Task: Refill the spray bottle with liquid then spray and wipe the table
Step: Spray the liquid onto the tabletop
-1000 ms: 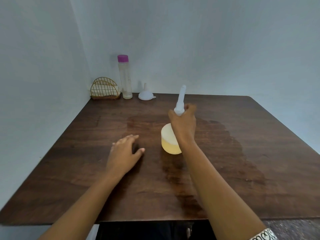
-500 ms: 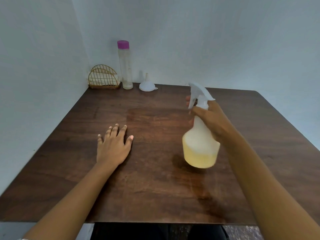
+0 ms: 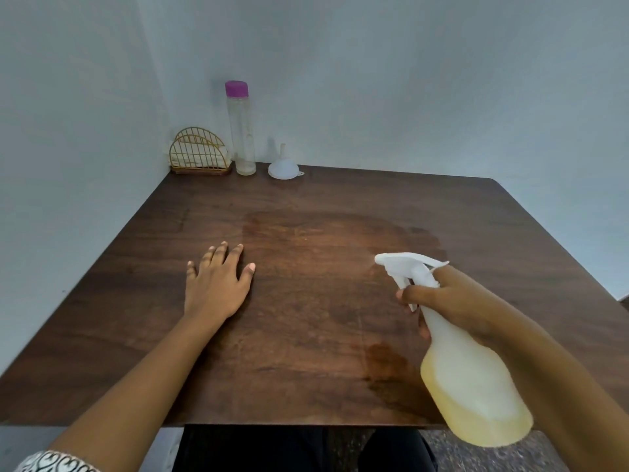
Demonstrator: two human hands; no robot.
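Nearest, the right hand is wrapped round the neck of the sprayer, lifted clear of the table over its near right edge. The sprayer holds yellowish liquid in its lower part, tilts a little, and points its nozzle left and away from the person. A finger lies across the trigger; whether it is squeezed I cannot tell.

To the left of that hand, the left hand lies flat on the wood, fingers spread, holding nothing.

Between and beyond the two hands the wood shows a darker, damp-looking patch.

Far beyond the left hand, against the wall, stand a wire holder with what looks like folded cloth or paper in it, a tall bottle with a purple cap, and a funnel upside down.

Judging by the liquid and the funnel set aside, the refill looks done and spraying is the step in hand. Next would come pumping the trigger over the dry wood, then setting the sprayer down and fetching a wipe from the holder.
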